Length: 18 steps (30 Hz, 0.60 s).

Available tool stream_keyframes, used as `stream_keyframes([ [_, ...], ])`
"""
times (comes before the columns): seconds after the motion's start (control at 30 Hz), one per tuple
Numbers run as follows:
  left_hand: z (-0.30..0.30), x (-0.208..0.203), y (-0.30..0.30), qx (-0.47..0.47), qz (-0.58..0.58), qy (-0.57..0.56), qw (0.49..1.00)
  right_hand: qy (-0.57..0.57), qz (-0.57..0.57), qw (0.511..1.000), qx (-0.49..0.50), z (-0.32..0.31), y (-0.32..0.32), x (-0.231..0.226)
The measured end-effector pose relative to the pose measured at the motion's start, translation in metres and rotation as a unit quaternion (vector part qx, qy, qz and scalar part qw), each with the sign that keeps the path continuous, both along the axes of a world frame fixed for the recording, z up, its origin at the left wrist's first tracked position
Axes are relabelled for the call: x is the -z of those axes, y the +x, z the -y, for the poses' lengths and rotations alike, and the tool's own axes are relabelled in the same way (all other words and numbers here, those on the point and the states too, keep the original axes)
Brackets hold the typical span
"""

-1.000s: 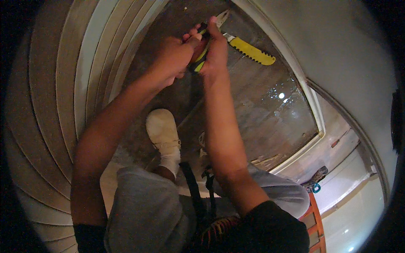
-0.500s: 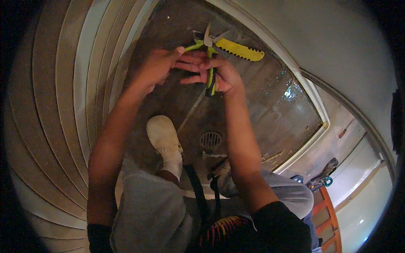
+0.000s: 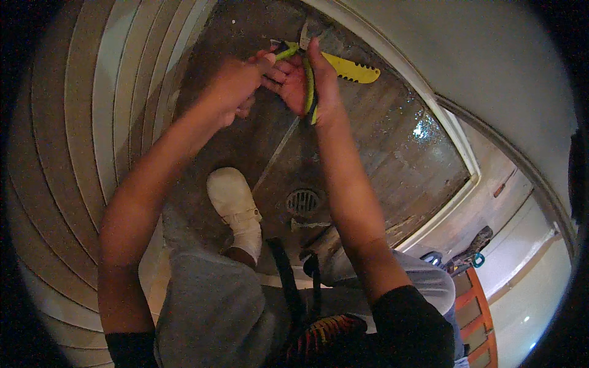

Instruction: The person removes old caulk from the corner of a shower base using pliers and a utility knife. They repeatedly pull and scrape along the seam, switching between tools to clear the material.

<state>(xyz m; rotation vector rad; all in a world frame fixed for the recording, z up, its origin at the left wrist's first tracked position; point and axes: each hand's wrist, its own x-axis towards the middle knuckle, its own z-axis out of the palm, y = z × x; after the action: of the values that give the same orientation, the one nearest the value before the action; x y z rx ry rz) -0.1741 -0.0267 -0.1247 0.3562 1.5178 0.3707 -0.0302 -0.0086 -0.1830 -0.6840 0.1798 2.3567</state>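
Green-and-black handled pliers (image 3: 311, 92) are held over the floor, jaws pointing away from me, handles spread apart. My left hand (image 3: 236, 89) is closed at the end of the left handle. My right hand (image 3: 325, 86) holds the other handle along its palm, thumb stretched up beside the pivot and fingers reaching left beneath. Fingers partly cover the pliers' head. Just right of my right hand is a flat yellow piece with a notched edge (image 3: 351, 69); its near end is hidden behind the hand, so I cannot tell whether it touches the pliers.
A round drain grate (image 3: 303, 201) is set in the dark, partly wet floor (image 3: 380, 159). My left foot wears a pale shoe (image 3: 232, 193). Ribbed panelling (image 3: 110, 122) rises on the left; a white raised edge (image 3: 451, 144) bounds the right. Beyond it are an orange frame (image 3: 481, 313) and assorted items.
My right hand has moved slightly up, its thumb now extended beside the pliers' pivot. The left hand has shifted a little upward. The view has shifted slightly.
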Motion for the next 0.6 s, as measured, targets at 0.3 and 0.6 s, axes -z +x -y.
stream_keyframes([
  [0.3, 0.016, -0.002, 0.020, -0.119, 0.022, -0.020, 0.992, -0.028, 0.102, 0.994, 0.035, 0.011, -0.027, -0.003],
  [0.6, 0.025, 0.003, 0.026, -0.054, 0.019, -0.005, 0.998, -0.011, 0.106, 0.994, 0.037, 0.019, -0.014, -0.022],
])
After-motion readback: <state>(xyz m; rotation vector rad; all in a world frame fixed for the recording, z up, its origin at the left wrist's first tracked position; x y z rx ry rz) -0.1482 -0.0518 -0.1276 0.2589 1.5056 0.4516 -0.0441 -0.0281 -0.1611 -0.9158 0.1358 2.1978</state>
